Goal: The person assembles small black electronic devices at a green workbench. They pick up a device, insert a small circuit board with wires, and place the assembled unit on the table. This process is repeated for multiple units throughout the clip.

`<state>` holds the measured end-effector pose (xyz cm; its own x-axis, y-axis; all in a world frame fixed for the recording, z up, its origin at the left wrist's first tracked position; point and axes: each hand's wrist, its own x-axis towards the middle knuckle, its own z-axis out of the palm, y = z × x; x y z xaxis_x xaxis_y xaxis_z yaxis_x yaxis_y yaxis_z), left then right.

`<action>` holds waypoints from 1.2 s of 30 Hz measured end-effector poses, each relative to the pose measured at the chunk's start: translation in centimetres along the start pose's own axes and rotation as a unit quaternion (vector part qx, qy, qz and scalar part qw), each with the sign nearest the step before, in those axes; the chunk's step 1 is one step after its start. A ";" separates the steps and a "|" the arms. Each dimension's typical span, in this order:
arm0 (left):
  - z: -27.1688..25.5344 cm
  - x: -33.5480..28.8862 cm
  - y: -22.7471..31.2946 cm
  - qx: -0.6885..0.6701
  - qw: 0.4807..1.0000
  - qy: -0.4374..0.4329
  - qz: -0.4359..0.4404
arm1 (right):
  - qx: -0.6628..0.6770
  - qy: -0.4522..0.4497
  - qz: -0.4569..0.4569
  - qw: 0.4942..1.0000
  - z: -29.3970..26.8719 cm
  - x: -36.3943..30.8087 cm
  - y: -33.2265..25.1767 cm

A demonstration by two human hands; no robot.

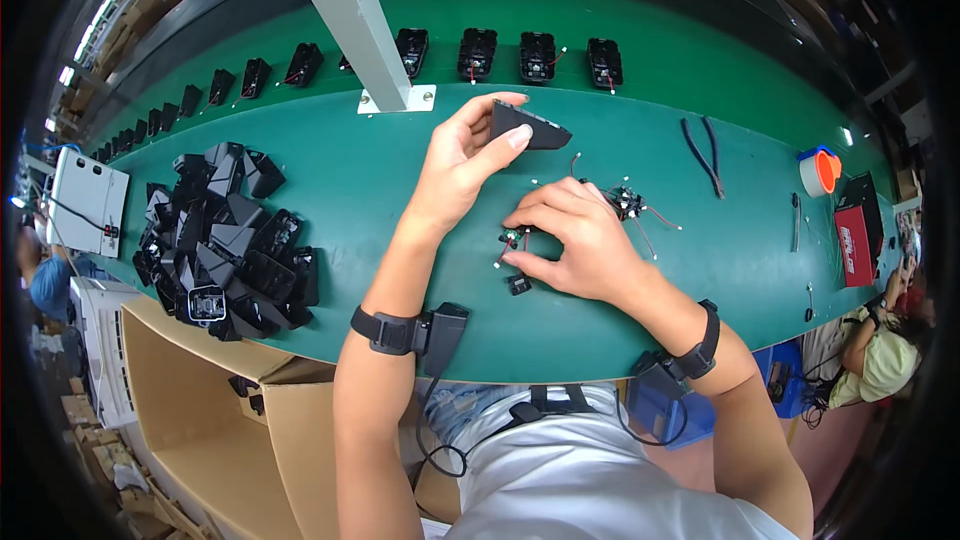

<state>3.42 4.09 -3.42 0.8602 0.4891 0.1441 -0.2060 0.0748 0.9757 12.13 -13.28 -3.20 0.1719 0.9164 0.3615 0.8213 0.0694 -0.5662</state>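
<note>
My left hand (470, 155) is closed round a black plastic housing (533, 127), held tilted above the green table with its smooth side toward me. Lower and to the right, my right hand (572, 235) pinches a small green circuit board with wires (512, 238) between thumb and fingers, close to the tabletop. A small black square part (519, 285) lies just below those fingertips. Beyond my right hand sits a small heap of wired parts (628, 202) with red and black leads and white plugs, partly hidden by the hand.
A pile of black housings (225, 240) covers the table's left side. Beyond a grey metal post (360, 20), a row of wired housings (538, 57) stands on the green belt. Pliers (705, 155), an orange-and-white tape roll (820, 172) and a red box (857, 245) lie right. A cardboard box (200, 380) stands below left.
</note>
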 end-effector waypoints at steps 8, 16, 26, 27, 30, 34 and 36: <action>0.3 -0.3 0.6 -0.077 0.994 -0.065 -0.031 | 0.003 0.007 -0.013 1.000 0.3 -0.5 1.3; -1.4 -0.4 0.9 -0.144 0.980 -0.136 -0.027 | 0.215 0.131 -0.106 0.962 -3.4 0.5 -0.6; -1.1 -1.1 0.6 -0.169 0.959 -0.204 -0.103 | 0.243 0.141 -0.037 0.959 -4.0 0.4 0.9; -1.1 -1.1 0.5 -0.183 0.958 -0.196 -0.107 | 0.239 0.140 -0.045 0.960 -4.0 0.4 0.9; -1.4 -0.8 0.5 -0.179 0.959 -0.197 -0.095 | 0.278 0.155 0.007 0.948 -3.2 0.1 0.5; -1.2 -1.0 0.1 -0.180 0.961 -0.189 -0.095 | 0.208 0.164 0.027 0.964 -2.7 -0.1 -0.1; -0.7 -0.7 0.1 -0.165 0.967 -0.175 -0.081 | 0.185 0.187 0.051 0.963 -2.2 -0.3 -0.1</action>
<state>2.47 4.31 -3.57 0.9869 0.1280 0.0980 -0.1440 0.4266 0.8929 13.21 -14.41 -1.66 0.4821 0.7252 0.4916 0.5508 0.1855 -0.8138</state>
